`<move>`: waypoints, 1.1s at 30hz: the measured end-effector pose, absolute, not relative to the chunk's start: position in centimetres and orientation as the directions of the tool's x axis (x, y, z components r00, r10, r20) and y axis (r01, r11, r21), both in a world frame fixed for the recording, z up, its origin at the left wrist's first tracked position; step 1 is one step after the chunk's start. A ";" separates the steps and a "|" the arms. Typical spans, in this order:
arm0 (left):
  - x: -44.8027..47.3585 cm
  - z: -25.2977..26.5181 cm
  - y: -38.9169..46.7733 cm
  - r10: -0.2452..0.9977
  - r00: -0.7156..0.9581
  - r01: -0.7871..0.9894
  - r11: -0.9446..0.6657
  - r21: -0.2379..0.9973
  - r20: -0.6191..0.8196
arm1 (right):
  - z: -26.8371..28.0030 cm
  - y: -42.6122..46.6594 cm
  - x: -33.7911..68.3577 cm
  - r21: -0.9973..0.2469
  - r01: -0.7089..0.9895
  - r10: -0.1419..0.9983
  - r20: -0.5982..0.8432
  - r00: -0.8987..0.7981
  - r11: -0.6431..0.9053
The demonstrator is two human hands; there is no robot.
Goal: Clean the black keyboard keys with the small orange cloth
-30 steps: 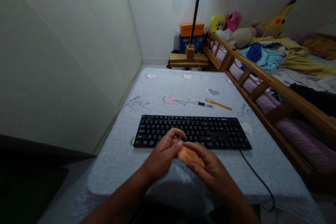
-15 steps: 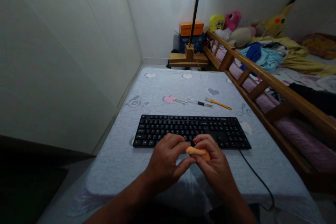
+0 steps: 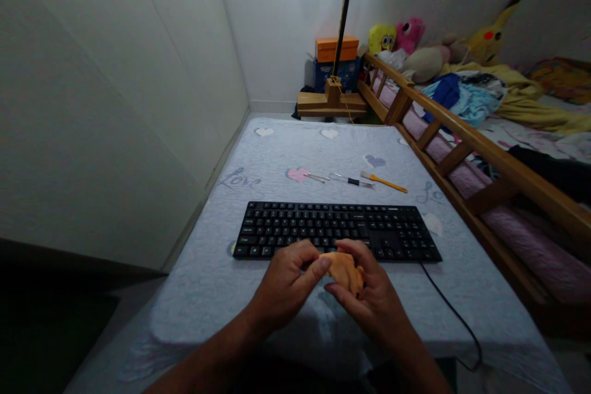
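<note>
Presently, the black keyboard [image 3: 332, 221] lies lengthwise across the desk [image 3: 207, 295], its left end clear of both hands. The left hand [image 3: 286, 278] pinches the left edge of a folded orange cloth [image 3: 344, 268] between thumb and fingers. Risk: a loose pinch there could let the fold slip; cause, the narrow hold. Beyond the keyboard lie two thin pale sticks [image 3: 316, 178], light enough, in my judgement, to roll if the desk cover is tugged. The cloth itself is held between the hands, just over the keyboard's near edge; whether it touches the keys cannot be told. Should it sag, it could press keys. Next, a black-gripped tool [image 3: 353, 182] lies near the sticks. The right hand [image 3: 376, 286] grasps the cloth's right end, its fingertips close to the keys; a careless dip could shift the keyboard. Further right lies a yellow-handled brush [image 3: 388, 184]. Rightmost, the cable [image 3: 450, 301] runs to the near edge; a forearm snagging it could drag the keyboard askew.
</note>
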State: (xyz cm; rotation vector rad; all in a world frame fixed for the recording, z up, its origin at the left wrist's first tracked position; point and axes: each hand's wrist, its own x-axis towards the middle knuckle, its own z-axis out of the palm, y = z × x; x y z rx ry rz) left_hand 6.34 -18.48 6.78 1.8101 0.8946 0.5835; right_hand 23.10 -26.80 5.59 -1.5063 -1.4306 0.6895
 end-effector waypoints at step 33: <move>6.8 6.4 -18.7 0.687 0.647 0.500 -0.710 0.496 0.331 | 5.6 -25.9 23.0 -0.661 0.691 0.858 0.501 0.114 0.294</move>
